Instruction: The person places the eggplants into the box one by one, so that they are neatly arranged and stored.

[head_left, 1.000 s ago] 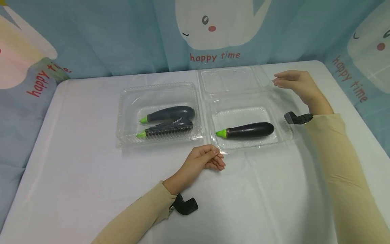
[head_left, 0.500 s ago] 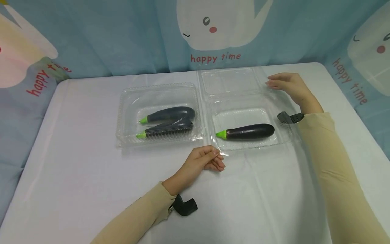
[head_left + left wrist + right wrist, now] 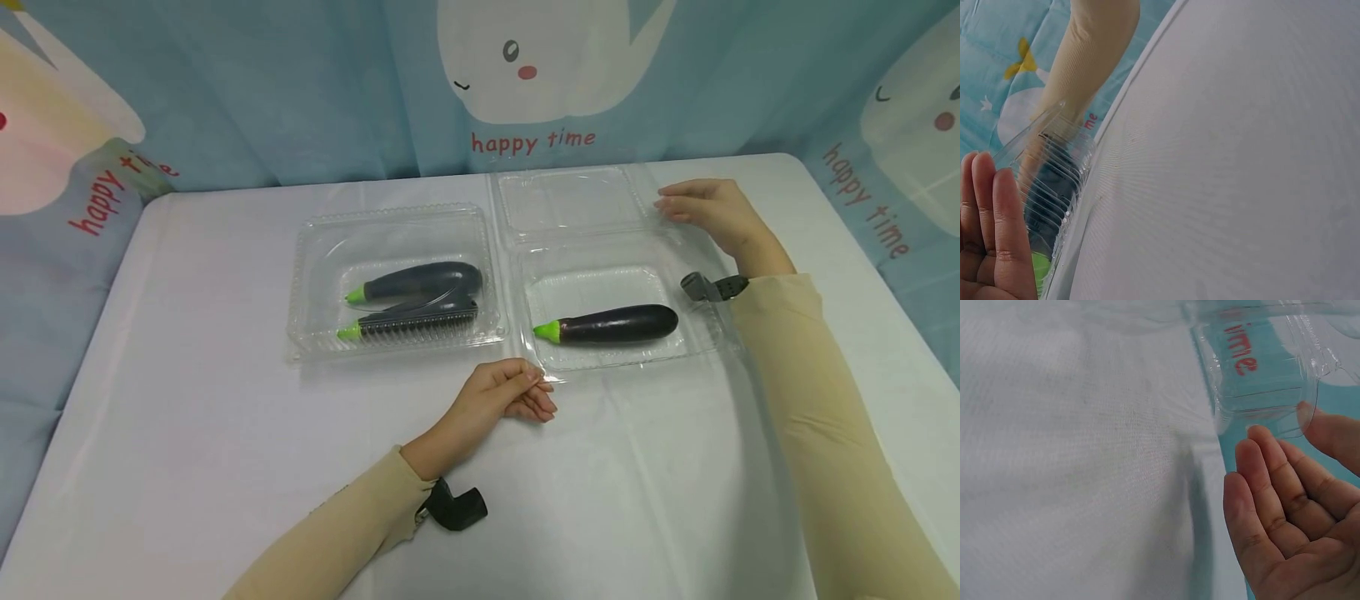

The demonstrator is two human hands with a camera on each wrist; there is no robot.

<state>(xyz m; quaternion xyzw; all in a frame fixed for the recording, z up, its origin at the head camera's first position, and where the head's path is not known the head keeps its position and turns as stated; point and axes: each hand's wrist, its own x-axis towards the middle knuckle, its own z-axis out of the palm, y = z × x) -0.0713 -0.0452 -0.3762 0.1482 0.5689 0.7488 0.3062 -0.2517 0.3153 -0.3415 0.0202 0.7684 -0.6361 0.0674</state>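
Observation:
An open clear plastic clamshell container [image 3: 603, 271] lies right of centre in the head view, its lid [image 3: 566, 200] folded back towards the curtain. One dark eggplant [image 3: 618, 324] with a bright green tip lies in its base. My left hand [image 3: 506, 392] pinches the base's near left corner between thumb and forefinger, the other fingers loosely bent. At the lid's right edge, my right hand [image 3: 712, 208] holds the rim; in the right wrist view the thumb [image 3: 1329, 431] lies on the clear plastic edge with the fingertips just below.
A closed clear clamshell container [image 3: 322, 250] stands close on the left, with two eggplants inside, the far one [image 3: 423, 279] and the near one [image 3: 416, 318]. A white cloth covers the table [image 3: 187, 433]. A blue printed curtain [image 3: 300, 92] rises behind the table's far edge.
My right hand has moved slightly left onto the edge of the open lid, then stayed there. The left hand keeps its place at the base's corner.

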